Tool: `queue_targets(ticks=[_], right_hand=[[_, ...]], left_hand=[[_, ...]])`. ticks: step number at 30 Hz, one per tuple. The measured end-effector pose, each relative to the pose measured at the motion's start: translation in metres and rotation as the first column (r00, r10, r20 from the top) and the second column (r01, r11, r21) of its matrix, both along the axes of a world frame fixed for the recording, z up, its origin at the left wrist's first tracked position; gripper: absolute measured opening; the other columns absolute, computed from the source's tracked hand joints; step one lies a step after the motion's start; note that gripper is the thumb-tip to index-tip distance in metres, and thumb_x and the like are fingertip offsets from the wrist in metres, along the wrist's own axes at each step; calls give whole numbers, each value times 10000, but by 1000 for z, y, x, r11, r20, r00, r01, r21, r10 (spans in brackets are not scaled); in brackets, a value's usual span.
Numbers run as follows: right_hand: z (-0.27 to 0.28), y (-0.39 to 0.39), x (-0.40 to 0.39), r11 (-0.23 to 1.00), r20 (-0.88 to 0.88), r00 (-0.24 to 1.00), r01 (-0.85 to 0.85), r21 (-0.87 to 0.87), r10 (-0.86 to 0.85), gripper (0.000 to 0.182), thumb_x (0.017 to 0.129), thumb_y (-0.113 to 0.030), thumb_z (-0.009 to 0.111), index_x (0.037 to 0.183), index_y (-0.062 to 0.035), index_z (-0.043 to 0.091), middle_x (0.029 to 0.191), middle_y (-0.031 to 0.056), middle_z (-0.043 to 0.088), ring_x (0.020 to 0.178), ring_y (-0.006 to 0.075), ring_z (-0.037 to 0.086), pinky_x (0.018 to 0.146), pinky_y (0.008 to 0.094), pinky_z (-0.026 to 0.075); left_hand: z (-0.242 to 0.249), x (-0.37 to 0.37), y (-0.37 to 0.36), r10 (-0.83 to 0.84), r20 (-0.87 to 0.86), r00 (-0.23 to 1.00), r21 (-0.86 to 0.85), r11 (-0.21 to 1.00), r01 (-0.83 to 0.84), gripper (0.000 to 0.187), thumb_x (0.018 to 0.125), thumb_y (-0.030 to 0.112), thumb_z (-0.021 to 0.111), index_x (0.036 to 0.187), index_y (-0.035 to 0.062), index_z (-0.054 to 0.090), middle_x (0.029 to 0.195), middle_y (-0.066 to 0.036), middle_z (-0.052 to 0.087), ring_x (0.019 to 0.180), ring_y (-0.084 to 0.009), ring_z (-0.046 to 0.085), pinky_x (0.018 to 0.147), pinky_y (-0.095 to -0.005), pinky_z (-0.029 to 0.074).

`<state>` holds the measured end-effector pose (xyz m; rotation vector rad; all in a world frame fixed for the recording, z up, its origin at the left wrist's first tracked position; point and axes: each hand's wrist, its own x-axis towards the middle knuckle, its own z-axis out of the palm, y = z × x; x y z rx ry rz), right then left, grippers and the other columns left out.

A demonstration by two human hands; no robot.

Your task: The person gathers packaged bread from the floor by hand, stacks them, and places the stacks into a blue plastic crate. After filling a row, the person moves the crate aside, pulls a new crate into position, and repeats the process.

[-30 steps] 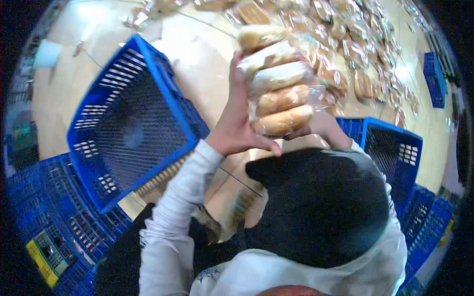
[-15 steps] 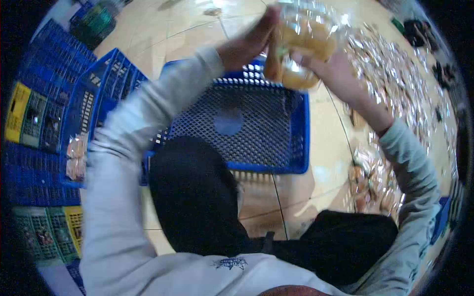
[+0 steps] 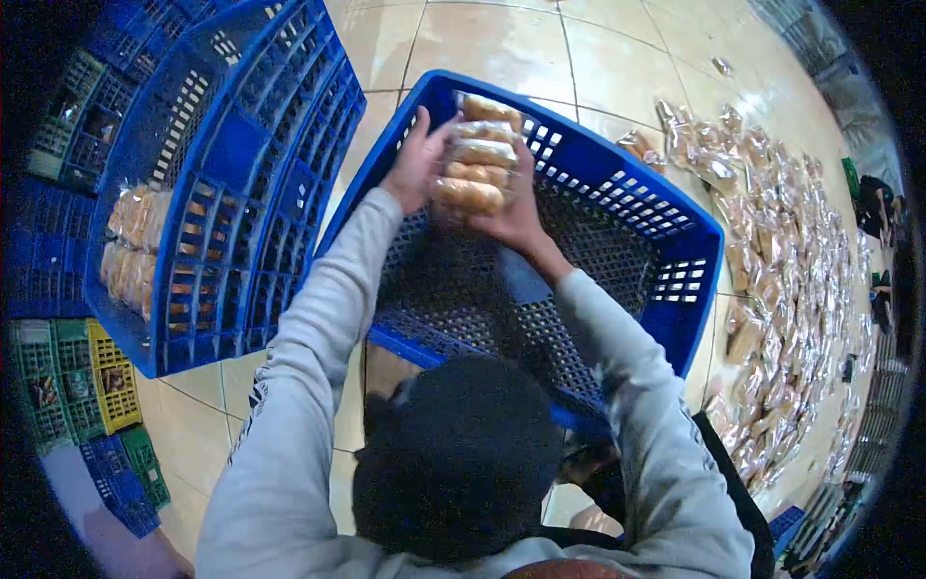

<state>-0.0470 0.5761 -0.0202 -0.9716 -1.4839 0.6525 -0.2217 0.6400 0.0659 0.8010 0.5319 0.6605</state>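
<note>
Both hands, left hand point(image 3: 417, 159) and right hand point(image 3: 516, 207), clamp fingers around a bag of buns point(image 3: 475, 154) at the far corner inside the blue crate point(image 3: 617, 183). It looks light, soft, crushable; the slick film probably grips best along its sides.

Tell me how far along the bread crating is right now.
Done: the crate on the left already holds bagged bread behind its wall. In hand: the left hand and right hand press a bag of rolls against the far wall of the front crate, which otherwise looks bare. Left: many bread bags on the floor to the right.
</note>
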Motion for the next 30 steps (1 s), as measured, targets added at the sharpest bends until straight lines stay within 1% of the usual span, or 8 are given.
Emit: queue_targets(ticks=[5, 9, 13, 16, 20, 23, 26, 30], right_hand=[[-39, 44, -25, 998, 47, 997, -54, -45, 56, 1394, 496, -376, 944, 1522, -4, 77, 1494, 222, 301, 1342, 381, 400, 1140, 467, 339], [-31, 41, -28, 981, 302, 940, 185, -60, -159, 1392, 504, -356, 935, 1531, -16, 59, 1503, 241, 272, 1373, 401, 354, 1157, 499, 310], [-58, 49, -44, 952, 289, 915, 304, -31, -283, 1394, 466, -410, 933, 1523, 14, 130, 1512, 269, 283, 1409, 468, 262, 1170, 531, 252], [-72, 58, -58, 938, 457, 823, 338, 81, -336, 1328, 566, -510, 871, 1529, 12, 120, 1552, 273, 201, 1445, 454, 198, 1186, 527, 198], [-63, 42, -61, 937, 568, 778, 348, -32, -269, 1274, 684, -616, 768, 1542, 36, 88, 1600, 272, 101, 1486, 424, 125, 1199, 509, 144], [-57, 8, -62, 966, 107, 967, 242, -96, -231, 1180, 782, -606, 679, 1544, 54, 65, 1614, 247, 110, 1500, 374, 120, 1201, 481, 146], [-46, 11, -67, 887, -499, 733, 371, -275, -462, 1010, 889, -545, 563, 1543, 58, 84, 1613, 221, 150, 1499, 329, 138, 1204, 443, 150], [-57, 52, -94, 878, -489, 729, 381, -292, -479, 684, 1045, -378, 339, 1536, 56, 146, 1602, 204, 190, 1481, 291, 198, 1208, 373, 140]], left_hand=[[-35, -23, 30, 143, -179, 973, 80, 988, -131, 868, 968, 716, 231, 1523, 53, 306, 1450, -151, 490, 1321, -289, 496, 1122, -415, 367], [-43, -15, 53, 241, -372, 896, 213, 962, -171, 747, 1017, 593, 328, 1526, 46, 305, 1504, -157, 440, 1405, -285, 403, 1160, -381, 300], [0, -1, 38, 532, -342, 775, 923, 343, 172, 612, 999, 359, 485, 1517, 67, 344, 1588, -143, 320, 1465, -337, 296, 1194, -421, 228], [-17, 6, 33, 715, -430, 551, 831, 75, 551, 636, 994, 375, 477, 1520, 49, 330, 1587, -177, 303, 1476, -360, 259, 1201, -471, 200], [-59, -2, 39, 764, -478, 433, 743, 90, 663, 697, 999, 417, 440, 1530, 1, 267, 1588, -210, 273, 1485, -367, 226, 1195, -519, 196], [-53, -1, 34, 775, -470, 423, 746, 93, 660, 681, 1003, 409, 430, 1533, 13, 265, 1572, -199, 307, 1473, -361, 256, 1189, -516, 217], [-49, -1, 36, 754, -500, 427, 747, 127, 652, 656, 1004, 389, 438, 1528, 25, 282, 1562, -194, 324, 1465, -364, 270, 1183, -520, 230], [-45, 1, 33, 768, -467, 437, 758, 94, 646, 630, 1002, 371, 449, 1521, 42, 303, 1549, -186, 347, 1456, -368, 283, 1176, -532, 236]])
